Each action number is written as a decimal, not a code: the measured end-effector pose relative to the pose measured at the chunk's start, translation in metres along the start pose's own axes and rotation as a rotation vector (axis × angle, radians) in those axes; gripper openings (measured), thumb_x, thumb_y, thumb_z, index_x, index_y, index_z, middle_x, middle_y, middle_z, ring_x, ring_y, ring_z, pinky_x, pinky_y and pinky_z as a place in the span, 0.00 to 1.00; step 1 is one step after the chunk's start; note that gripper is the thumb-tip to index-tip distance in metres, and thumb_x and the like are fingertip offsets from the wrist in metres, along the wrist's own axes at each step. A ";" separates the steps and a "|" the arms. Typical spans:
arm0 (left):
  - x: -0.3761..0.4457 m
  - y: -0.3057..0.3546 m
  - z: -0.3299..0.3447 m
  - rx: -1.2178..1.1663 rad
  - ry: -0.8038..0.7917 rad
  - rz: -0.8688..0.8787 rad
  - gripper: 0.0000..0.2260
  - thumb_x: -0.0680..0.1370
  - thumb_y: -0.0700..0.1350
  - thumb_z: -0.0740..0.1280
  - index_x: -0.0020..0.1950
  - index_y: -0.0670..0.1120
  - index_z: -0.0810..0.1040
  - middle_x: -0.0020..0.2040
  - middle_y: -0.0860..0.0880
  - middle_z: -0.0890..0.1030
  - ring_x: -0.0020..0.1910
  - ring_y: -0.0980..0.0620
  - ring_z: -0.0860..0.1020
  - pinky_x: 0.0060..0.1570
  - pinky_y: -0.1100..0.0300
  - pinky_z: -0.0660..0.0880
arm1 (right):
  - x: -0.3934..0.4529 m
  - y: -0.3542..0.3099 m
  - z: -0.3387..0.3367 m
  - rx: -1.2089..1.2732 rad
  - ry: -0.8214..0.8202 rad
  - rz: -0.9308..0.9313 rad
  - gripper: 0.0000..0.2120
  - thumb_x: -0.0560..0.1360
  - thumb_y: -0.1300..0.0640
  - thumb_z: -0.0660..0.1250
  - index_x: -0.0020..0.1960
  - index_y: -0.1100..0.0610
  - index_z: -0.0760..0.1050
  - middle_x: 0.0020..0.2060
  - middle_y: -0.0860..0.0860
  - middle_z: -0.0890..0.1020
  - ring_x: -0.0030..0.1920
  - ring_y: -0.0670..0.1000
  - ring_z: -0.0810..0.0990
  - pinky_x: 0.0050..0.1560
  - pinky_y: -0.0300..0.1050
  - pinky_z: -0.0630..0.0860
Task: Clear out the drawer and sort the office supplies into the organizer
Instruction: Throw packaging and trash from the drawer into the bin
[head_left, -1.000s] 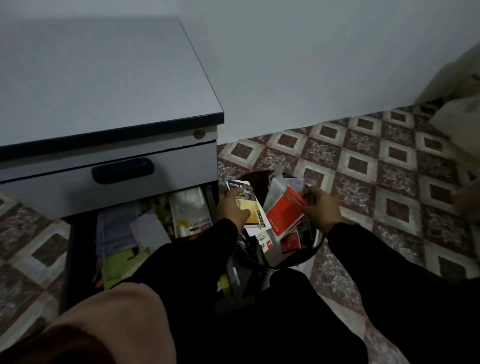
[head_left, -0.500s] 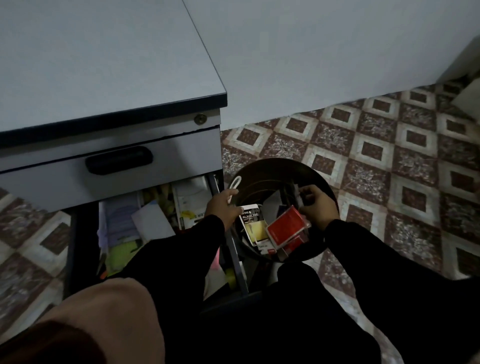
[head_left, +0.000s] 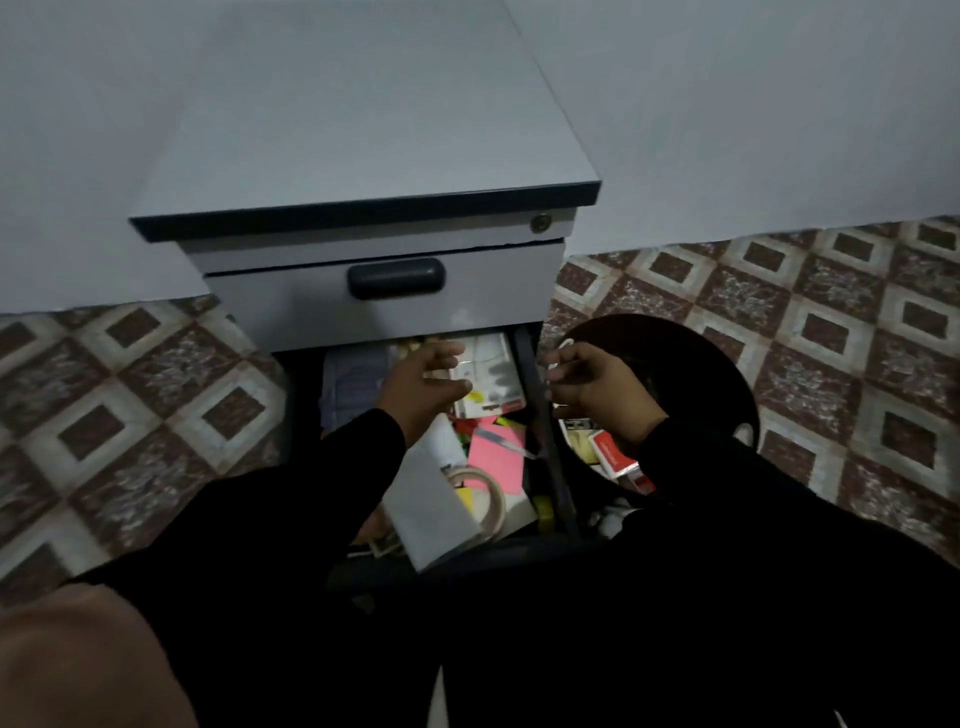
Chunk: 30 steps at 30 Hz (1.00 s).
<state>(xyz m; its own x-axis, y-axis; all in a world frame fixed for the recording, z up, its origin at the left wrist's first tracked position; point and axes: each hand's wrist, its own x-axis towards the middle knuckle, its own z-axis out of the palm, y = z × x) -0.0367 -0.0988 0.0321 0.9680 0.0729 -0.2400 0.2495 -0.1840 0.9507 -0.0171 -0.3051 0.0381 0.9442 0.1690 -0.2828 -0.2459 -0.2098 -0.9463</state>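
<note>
Reaching into the open drawer (head_left: 540, 426) with the left hand (head_left: 415, 384), fingers loosely spread over a white packet (head_left: 491, 376), gripping nothing yet. Pinching something small and pale, hard to identify, in the right hand (head_left: 597, 384), just above the dark round bin (head_left: 727, 374). Risking a snag or spill: loose papers, tape roll (head_left: 480, 491) beneath the left wrist, dim light. Crouching on patterned floor tiles (head_left: 831, 332), pale wall (head_left: 753, 104) ahead.
</note>
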 end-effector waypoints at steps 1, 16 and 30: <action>-0.006 -0.004 -0.012 0.010 0.017 -0.009 0.17 0.74 0.31 0.67 0.62 0.42 0.73 0.53 0.46 0.73 0.39 0.55 0.73 0.33 0.66 0.71 | -0.001 -0.003 0.010 -0.004 -0.028 0.008 0.14 0.72 0.76 0.63 0.52 0.60 0.71 0.39 0.52 0.73 0.36 0.52 0.74 0.33 0.38 0.76; -0.034 -0.096 -0.074 0.102 0.088 -0.261 0.23 0.73 0.32 0.69 0.67 0.40 0.70 0.60 0.40 0.72 0.54 0.43 0.73 0.51 0.55 0.71 | 0.006 0.039 0.101 -0.253 -0.223 0.167 0.19 0.69 0.73 0.68 0.57 0.62 0.72 0.45 0.59 0.76 0.34 0.47 0.72 0.28 0.30 0.72; -0.012 -0.109 -0.078 0.033 0.106 -0.266 0.26 0.72 0.31 0.69 0.68 0.40 0.67 0.59 0.43 0.72 0.56 0.45 0.73 0.52 0.57 0.72 | 0.028 0.054 0.129 -0.136 -0.224 0.206 0.29 0.68 0.77 0.65 0.62 0.52 0.66 0.48 0.55 0.72 0.44 0.52 0.74 0.35 0.42 0.74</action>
<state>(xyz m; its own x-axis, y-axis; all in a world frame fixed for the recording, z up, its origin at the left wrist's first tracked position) -0.0774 -0.0033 -0.0531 0.8609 0.2249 -0.4563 0.4966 -0.1767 0.8498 -0.0320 -0.1877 -0.0412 0.8021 0.3142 -0.5078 -0.3811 -0.3854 -0.8404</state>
